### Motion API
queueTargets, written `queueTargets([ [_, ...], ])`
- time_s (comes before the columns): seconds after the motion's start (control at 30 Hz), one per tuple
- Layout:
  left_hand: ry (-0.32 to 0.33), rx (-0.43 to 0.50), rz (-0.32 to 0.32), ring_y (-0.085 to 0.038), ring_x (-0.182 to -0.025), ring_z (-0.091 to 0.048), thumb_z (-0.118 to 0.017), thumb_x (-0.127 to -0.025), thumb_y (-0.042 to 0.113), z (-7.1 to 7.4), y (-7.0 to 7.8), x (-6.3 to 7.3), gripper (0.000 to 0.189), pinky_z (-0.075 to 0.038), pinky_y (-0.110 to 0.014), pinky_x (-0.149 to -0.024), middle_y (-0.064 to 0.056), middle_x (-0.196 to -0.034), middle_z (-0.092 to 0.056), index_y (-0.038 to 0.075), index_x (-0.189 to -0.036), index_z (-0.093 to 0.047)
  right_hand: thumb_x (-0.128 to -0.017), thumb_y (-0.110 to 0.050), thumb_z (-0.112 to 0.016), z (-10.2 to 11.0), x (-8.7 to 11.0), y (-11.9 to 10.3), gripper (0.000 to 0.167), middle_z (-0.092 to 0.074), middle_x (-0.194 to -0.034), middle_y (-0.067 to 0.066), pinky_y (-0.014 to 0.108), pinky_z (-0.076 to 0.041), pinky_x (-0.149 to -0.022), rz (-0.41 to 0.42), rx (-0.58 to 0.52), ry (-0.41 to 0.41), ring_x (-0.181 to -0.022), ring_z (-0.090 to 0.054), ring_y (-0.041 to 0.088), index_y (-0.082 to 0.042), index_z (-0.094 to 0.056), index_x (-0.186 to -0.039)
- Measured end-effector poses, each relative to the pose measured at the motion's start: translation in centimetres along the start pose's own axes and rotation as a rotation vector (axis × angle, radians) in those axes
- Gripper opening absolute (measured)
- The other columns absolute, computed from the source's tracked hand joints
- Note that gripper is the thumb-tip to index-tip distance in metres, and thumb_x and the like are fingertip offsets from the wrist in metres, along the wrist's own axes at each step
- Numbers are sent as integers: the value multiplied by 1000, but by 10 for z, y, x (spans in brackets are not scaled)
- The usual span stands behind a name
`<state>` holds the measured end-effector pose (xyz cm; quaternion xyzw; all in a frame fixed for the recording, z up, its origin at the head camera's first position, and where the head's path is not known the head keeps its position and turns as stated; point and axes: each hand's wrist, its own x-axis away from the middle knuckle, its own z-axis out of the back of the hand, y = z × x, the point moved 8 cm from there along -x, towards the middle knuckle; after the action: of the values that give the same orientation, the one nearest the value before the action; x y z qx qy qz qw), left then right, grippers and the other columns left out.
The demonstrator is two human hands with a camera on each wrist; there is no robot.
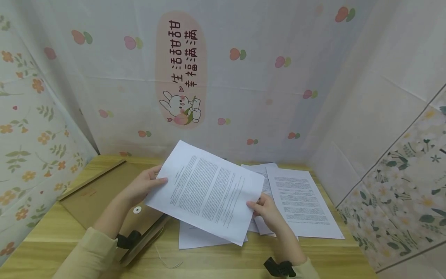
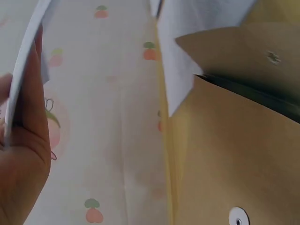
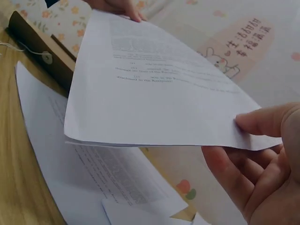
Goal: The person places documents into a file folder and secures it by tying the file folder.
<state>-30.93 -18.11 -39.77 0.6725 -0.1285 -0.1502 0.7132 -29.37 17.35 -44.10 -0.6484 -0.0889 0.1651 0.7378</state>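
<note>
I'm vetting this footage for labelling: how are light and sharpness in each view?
Head: soft, even light, no harsh glare on the held paper, its print too small to read. Left wrist: dimmer, slightly soft, with dark shadow inside the envelope. Right wrist: some nearer print is legible, but it blurs toward the far end.

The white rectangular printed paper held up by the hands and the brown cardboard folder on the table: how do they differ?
The white rectangular printed paper is raised between the left hand and right hand; the brown cardboard folder rests on the wooden table. The paper shows lines of dark text; the folder, a round white button. The paper looks thin, the folder thicker. Both have straight edges.
</note>
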Motion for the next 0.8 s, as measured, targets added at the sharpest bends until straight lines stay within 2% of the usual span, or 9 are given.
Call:
queueTargets([
  [0.17, 64, -80, 2, -36, -82, -68, -55, -98, 13, -2, -4, 5, 55, -56, -50, -64, -21, -103, -66, 2, -145, -30, -92, -5, -59, -2, 4, 6, 36, -68, -98, 22, 25, -54, -55, -73, 8, 37, -78, -70, 28, 14, -48, -121],
  [0.33, 100, -97, -25, -37, -79, -67, -52, -99, 12, -4, -5, 9, 52, -56, -48, -61, -23, -102, -65, 3, -145, -31, -93, -9, -60, -3, 7, 6, 38, -69, -97, 20, 26, -55, -57, -85, 24, 66, -74, -70, 26, 13, -50, -121],
  [0.43, 127, -91, -21, -36, -79, -67, -51, -99, 11, -5, -7, 13, 52, -56, -48, -62, -24, -103, -64, 4, -146, -31, -94, -14, -60, -2, 10, 7, 40, -70, -97, 18, 25, -54, -58, -104, -32, 63, -73, -69, 24, 12, -49, -123],
  [0.57, 155, -119, -8, -34, -80, -67, -53, -98, 10, -4, -12, 17, 54, -56, -47, -62, -24, -107, -63, 4, -146, -30, -95, -15, -58, -5, 14, 7, 45, -69, -101, 17, 27, -56, -62, -120, -140, 9, -79, -70, 25, 14, -45, -127],
  [0.67, 141, -159, -20, -33, -81, -67, -56, -96, 8, -4, -16, 21, 58, -57, -45, -63, -26, -111, -61, 2, -147, -28, -96, -14, -58, -6, 17, 6, 47, -68, -106, 17, 31, -57, -68, -127, -163, -20, -85, -70, 26, 14, -43, -130],
  [0.8, 73, -237, -56, -32, -84, -67, -56, -94, 3, -4, -23, 30, 64, -57, -40, -65, -29, -112, -61, -1, -148, -21, -96, -14, -57, -3, 20, 8, 47, -68, -107, 19, 34, -57, -70, -139, -125, -6, -86, -69, 26, 14, -43, -131],
])
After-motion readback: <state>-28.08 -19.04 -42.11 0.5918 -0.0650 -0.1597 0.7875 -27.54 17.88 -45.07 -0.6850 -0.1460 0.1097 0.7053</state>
